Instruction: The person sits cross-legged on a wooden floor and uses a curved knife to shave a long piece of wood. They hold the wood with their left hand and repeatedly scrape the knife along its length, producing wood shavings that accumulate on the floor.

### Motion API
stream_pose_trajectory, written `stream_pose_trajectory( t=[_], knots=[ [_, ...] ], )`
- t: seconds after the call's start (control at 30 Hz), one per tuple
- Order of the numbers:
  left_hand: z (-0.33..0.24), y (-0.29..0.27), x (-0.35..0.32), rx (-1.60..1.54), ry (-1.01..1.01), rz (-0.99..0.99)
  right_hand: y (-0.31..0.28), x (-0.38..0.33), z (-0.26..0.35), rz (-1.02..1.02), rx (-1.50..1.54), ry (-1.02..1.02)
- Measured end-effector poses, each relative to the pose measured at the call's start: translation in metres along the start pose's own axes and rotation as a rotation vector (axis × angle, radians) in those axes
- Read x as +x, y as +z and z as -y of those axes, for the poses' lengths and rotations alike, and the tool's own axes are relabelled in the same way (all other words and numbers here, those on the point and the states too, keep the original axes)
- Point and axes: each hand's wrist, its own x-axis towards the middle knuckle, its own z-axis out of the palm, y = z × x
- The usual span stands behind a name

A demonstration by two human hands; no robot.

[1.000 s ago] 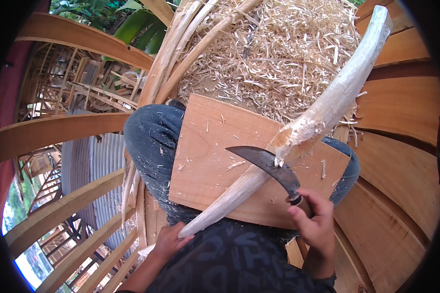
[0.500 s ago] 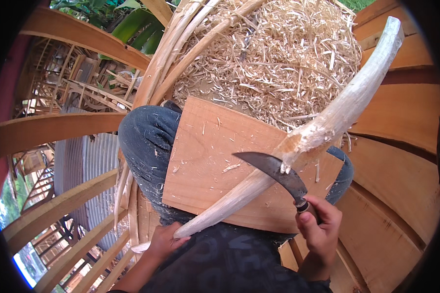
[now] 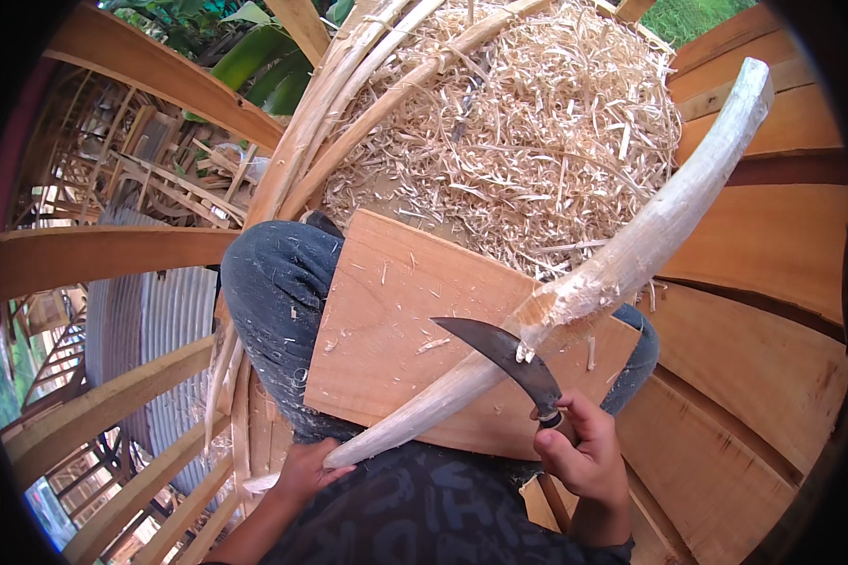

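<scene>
Left grip: my left grip (image 3: 303, 471) is closed around the narrow lower end of a long, pale, curved piece of peeled wood (image 3: 622, 264), close against my dark shirt with grey lettering (image 3: 415, 513).
Right grip: my right grip (image 3: 586, 450) is wrapped around the handle of a knife with a curved, dark metal blade (image 3: 504, 350); my fingers hide most of that handle.
Pale wood: it slants from my left grip up across a flat, light reddish-brown wooden board (image 3: 396, 292), its thick end jutting out beyond the board at upper right.
Rough notch: about midway along, the pale wood has a torn, yellowish-brown patch (image 3: 542, 306), with whitish crumbs hanging at its lower edge.
Blade: it crosses over the pale wood just below that patch, tip pointing left above the board; I cannot tell whether the edge is biting in.
Board: it rests tilted across my lap, over dusty blue trousers (image 3: 278, 292), with a few loose chips scattered on it.
Shavings: a broad heap of thin, cream-coloured wood shavings (image 3: 537, 141) lies beyond the board.
Sides: long, pale wooden strips (image 3: 316, 118) run along the heap's left; wide orange-brown planks (image 3: 744, 358) curve along my right.
</scene>
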Motion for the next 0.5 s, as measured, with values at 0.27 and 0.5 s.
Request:
stream_pose_trajectory(
  t=[0.27,0.5],
  knots=[
    [0.004,0.002,0.002,-0.054,0.018,-0.007,0.014,0.001,-0.007,-0.155,-0.439,-0.198],
    [0.006,0.004,0.003,-0.060,0.013,-0.005,0.019,0.000,-0.012,-0.221,-0.539,-0.285]
  ],
)
